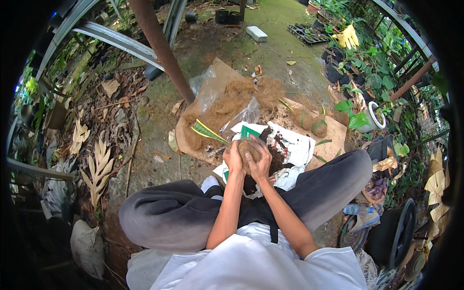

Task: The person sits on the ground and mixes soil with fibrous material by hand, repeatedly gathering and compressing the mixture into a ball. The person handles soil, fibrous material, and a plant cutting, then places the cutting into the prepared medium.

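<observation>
My left hand and my right hand are cupped around a ball of brown coconut fibre above my lap. A stiff green leaf with yellow edges sticks out to the left beside the ball; its base is hidden by my left hand. Beneath and just beyond my hands lies an opened white plastic sack with dark potting soil on it. Loose coconut fibre is heaped farther ahead. Two finished-looking fibre balls with green strands around them rest at the right.
Brown sheeting and clear plastic lie under the materials. A rusty metal post slants down at the left. A white pot, a water bottle and a black pot are at the right. A pale block lies far ahead.
</observation>
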A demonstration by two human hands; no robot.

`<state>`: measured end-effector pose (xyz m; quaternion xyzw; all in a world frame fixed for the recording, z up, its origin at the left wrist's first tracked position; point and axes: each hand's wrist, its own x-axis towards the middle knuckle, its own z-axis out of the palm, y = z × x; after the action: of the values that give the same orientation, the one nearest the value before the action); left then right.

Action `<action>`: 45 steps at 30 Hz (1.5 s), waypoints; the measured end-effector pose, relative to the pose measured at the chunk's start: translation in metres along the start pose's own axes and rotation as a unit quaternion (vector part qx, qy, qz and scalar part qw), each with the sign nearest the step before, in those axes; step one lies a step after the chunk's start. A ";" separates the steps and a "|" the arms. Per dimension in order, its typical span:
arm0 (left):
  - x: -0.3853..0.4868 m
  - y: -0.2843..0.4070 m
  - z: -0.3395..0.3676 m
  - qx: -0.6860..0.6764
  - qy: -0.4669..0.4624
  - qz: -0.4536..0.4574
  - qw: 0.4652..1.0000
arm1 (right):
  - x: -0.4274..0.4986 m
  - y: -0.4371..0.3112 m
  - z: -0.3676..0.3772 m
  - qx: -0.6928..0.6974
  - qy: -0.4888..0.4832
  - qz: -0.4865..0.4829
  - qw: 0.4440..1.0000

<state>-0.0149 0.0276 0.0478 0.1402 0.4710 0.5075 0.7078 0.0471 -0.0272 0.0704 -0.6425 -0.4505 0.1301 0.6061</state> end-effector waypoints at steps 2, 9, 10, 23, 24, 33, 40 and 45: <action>-0.001 0.002 -0.001 0.035 0.019 -0.001 0.999 | 0.001 0.004 0.002 -0.007 -0.015 0.048 0.999; -0.012 0.010 0.009 0.305 -0.177 0.091 0.931 | 0.019 0.051 -0.018 0.429 0.084 0.492 0.753; -0.011 0.012 0.012 0.363 -0.210 0.121 0.900 | 0.018 0.053 -0.026 0.534 0.023 0.482 0.694; -0.006 0.005 0.005 0.101 -0.115 0.046 0.987 | 0.016 0.011 -0.010 0.308 -0.001 0.269 0.913; -0.005 0.003 0.004 0.058 -0.088 0.024 0.994 | 0.016 0.008 -0.009 0.228 -0.027 0.209 0.951; 0.015 0.002 -0.017 -0.037 -0.016 0.019 0.999 | -0.002 -0.012 0.006 -0.133 -0.082 -0.138 0.978; -0.008 0.011 0.002 0.012 -0.038 0.017 0.999 | 0.002 -0.003 0.010 -0.031 0.003 0.015 0.999; -0.012 0.025 0.008 0.125 -0.099 0.000 0.987 | 0.014 0.018 -0.001 0.170 0.027 0.182 0.968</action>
<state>-0.0241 0.0306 0.0755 0.2774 0.4582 0.4278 0.7280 0.0631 -0.0144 0.0599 -0.6043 -0.2812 0.2955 0.6844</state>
